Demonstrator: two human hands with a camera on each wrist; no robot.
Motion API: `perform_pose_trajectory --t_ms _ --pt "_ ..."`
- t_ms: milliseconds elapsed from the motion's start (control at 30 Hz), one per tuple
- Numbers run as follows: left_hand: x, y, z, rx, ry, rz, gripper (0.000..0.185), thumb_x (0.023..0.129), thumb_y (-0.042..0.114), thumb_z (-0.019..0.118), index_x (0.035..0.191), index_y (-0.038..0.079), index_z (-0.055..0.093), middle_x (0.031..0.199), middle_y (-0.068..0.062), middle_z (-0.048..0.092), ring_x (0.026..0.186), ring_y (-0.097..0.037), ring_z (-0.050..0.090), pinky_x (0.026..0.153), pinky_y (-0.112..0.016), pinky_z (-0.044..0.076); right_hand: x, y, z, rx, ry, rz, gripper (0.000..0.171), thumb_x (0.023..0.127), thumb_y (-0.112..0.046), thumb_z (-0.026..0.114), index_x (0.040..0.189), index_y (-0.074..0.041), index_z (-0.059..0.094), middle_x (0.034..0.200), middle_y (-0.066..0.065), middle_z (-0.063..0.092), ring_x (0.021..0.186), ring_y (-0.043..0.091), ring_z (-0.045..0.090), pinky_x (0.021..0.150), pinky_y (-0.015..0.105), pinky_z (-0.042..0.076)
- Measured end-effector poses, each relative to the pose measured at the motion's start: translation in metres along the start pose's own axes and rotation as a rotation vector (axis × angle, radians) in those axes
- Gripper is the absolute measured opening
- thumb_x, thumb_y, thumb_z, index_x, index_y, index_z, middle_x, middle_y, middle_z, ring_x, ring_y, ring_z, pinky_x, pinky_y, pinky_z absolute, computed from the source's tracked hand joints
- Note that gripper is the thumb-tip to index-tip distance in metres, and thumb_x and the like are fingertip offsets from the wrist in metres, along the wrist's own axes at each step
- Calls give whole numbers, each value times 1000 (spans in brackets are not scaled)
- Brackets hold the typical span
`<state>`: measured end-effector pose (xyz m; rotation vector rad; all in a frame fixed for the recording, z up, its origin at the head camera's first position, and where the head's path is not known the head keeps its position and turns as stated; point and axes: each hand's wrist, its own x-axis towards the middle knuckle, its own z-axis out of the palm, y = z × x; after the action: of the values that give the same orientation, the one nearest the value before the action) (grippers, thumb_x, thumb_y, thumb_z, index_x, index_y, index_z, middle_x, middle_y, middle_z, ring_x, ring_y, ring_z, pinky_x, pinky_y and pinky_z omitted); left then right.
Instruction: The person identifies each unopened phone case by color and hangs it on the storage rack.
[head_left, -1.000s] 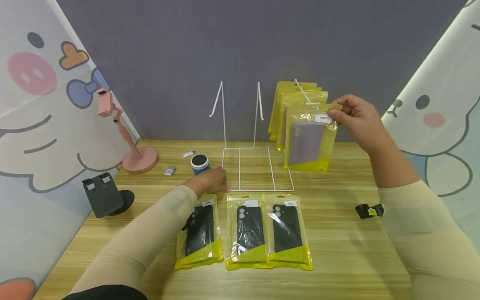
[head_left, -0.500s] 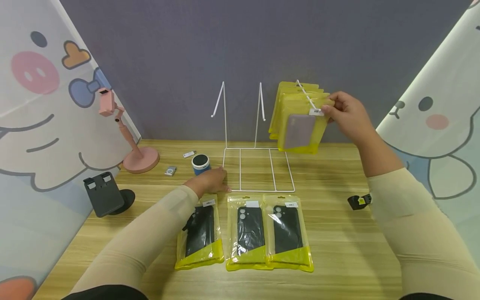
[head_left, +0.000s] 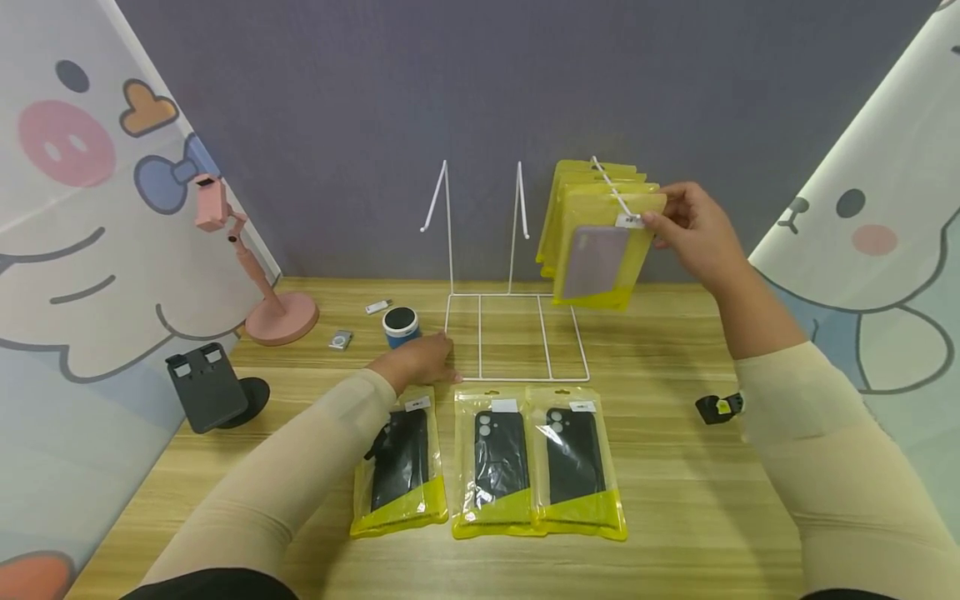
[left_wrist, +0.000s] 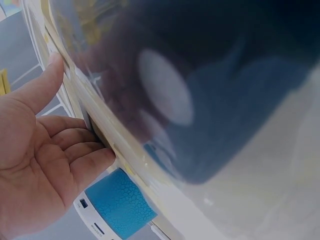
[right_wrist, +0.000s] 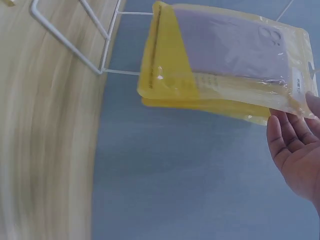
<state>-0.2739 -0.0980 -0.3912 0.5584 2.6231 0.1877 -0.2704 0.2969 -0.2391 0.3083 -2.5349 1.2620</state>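
Head view: the right hand (head_left: 697, 229) pinches the top corner of a yellow plastic packet with a lilac phone case (head_left: 600, 254), held on the rightmost hook of the white wire display rack (head_left: 517, 333), in front of other yellow packets. The left hand (head_left: 420, 362) rests with relaxed fingers on the rack's base corner, beside a small blue cylindrical speaker (head_left: 401, 327).

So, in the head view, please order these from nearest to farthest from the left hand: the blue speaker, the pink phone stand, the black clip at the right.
1. Blue speaker: just behind the left hand, almost touching it.
2. Pink phone stand: farther back on the left side of the table.
3. Black clip: far across on the right, near the right forearm.
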Motion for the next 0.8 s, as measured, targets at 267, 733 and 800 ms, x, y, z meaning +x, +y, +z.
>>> perform_pose_trajectory --t_ms 267,733,800 --pt "-1 1 -3 5 1 2 84 96 45 60 154 -3 23 161 -26 12 148 -38 20 122 -46 20 -28 35 2 -2 -48 6 59 98 -39 56 143 -9 32 109 -1 56 89 8 61 70 15 52" --pt "-1 1 -1 33 16 25 82 95 44 61 151 -6 29 159 -29 17 148 -40 21 122 -46 21 -82 110 40 -161 -465 146 70 100 -50 48 149 -3 29 137 23 48 122 40 49 95 56 46" --pt "0 0 -1 52 24 37 81 95 44 61 149 -8 31 157 -30 20 147 -41 23 122 -46 22 -87 111 50 -198 -512 114 71 100 -48 51 148 1 32 139 25 48 127 44 47 99 62 43"
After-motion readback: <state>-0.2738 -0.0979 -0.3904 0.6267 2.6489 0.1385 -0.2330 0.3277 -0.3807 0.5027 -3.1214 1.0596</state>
